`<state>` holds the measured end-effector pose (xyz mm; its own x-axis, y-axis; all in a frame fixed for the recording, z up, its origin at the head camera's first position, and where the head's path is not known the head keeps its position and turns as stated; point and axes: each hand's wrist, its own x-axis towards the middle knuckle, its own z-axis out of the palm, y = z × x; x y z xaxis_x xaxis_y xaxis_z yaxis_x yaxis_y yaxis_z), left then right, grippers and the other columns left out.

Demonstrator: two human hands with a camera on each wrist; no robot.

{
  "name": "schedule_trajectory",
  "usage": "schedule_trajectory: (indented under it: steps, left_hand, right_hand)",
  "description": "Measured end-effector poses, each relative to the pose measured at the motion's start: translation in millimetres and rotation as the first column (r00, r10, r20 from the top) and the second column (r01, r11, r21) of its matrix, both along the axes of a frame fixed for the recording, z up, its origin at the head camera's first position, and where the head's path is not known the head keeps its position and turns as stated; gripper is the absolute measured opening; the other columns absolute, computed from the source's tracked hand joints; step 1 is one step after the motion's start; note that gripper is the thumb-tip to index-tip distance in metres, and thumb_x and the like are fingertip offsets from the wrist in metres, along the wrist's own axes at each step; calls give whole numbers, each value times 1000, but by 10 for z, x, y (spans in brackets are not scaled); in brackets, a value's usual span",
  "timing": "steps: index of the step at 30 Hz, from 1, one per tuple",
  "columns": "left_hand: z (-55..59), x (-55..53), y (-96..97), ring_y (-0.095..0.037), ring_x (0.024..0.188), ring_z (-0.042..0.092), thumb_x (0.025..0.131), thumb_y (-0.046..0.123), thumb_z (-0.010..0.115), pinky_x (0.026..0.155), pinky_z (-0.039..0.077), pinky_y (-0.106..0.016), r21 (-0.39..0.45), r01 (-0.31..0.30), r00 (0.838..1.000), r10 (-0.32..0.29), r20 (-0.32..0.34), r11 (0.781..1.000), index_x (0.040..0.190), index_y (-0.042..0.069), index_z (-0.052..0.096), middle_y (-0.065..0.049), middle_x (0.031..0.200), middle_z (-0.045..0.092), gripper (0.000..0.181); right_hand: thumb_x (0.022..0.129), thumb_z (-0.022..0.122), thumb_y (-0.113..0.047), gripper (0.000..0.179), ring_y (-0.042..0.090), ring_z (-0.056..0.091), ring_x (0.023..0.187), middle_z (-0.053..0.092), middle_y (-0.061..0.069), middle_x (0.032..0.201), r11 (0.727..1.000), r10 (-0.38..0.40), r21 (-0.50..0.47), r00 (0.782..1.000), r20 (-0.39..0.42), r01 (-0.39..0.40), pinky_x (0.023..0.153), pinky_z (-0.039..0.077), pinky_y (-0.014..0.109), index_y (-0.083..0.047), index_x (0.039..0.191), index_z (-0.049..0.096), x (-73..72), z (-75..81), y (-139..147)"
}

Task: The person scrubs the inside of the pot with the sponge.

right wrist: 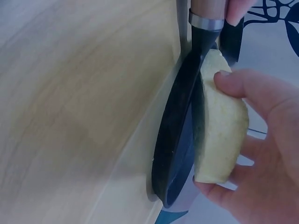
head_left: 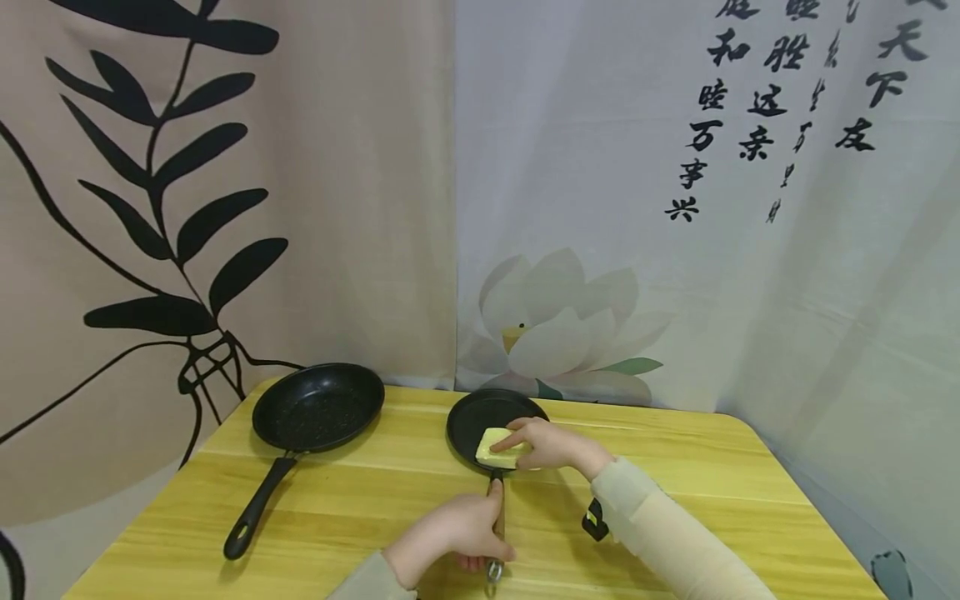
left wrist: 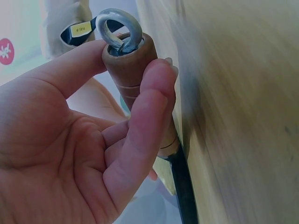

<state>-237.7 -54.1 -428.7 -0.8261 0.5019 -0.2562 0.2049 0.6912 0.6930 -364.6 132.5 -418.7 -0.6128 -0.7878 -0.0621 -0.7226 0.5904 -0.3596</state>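
Note:
A small black frying pan [head_left: 468, 421] sits at the table's back middle, its wooden handle [left wrist: 133, 88] with a metal hanging ring pointing toward me. My left hand [head_left: 467, 527] grips that handle, thumb along one side and fingers curled around the other in the left wrist view. In my right hand [head_left: 551, 443] is a pale yellow sponge [right wrist: 222, 126] with a dark layer on its underside. Thumb and fingers pinch its edges, and the dark face is turned toward the pan's inside, low over the near right part of the pan.
A larger black frying pan [head_left: 318, 408] with a black handle [head_left: 258, 510] stands at the left of the wooden table [head_left: 405, 467]. Behind the table hangs a printed curtain [head_left: 360, 208]. A black strap with a yellow label [head_left: 595, 521] hangs at my right wrist.

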Motion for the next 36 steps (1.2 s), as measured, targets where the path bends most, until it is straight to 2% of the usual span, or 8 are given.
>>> schedule_trajectory:
  steps: [5, 11, 26, 36]
  left_hand:
    - [-1, -5, -3, -18, 40, 59, 85, 26, 76, 42, 53, -33, -6, 4, 1000, -4, -1, 1000, 149, -13, 15, -5, 55, 63, 97]
    - [-16, -6, -2, -17, 40, 58, 85, 26, 76, 42, 53, -33, 0, 14, 1000, -14, -14, 1000, 148, -14, 16, -4, 54, 63, 96]
    - [10, 6, -2, -17, 41, 58, 86, 27, 75, 42, 52, -33, 8, 34, 999, -34, -9, 999, 149, -13, 17, -5, 55, 62, 94]
    - [-4, 2, 1, -17, 40, 58, 85, 28, 76, 42, 52, -33, -6, 30, 999, -30, -22, 1000, 149, -12, 17, -5, 54, 62, 95]
  right_hand:
    - [89, 65, -5, 43, 37, 41, 131, 44, 22, 143, 1000, 10, -8, 1000, -12, -10, 90, 48, 42, -19, 130, 65, 3, -31, -38]
    - [91, 68, -13, 42, 37, 42, 131, 44, 22, 143, 1000, 5, 7, 998, -59, -5, 99, 44, 50, -25, 131, 64, -27, -98, -82]
    - [92, 69, -18, 40, 43, 45, 126, 46, 26, 139, 1000, -13, 7, 987, -161, 14, 98, 42, 55, -25, 131, 64, 27, -136, -220]
    - [93, 67, -24, 40, 44, 44, 126, 45, 24, 142, 998, -47, 28, 983, -176, 53, 100, 41, 56, -30, 132, 63, 17, -151, -279]
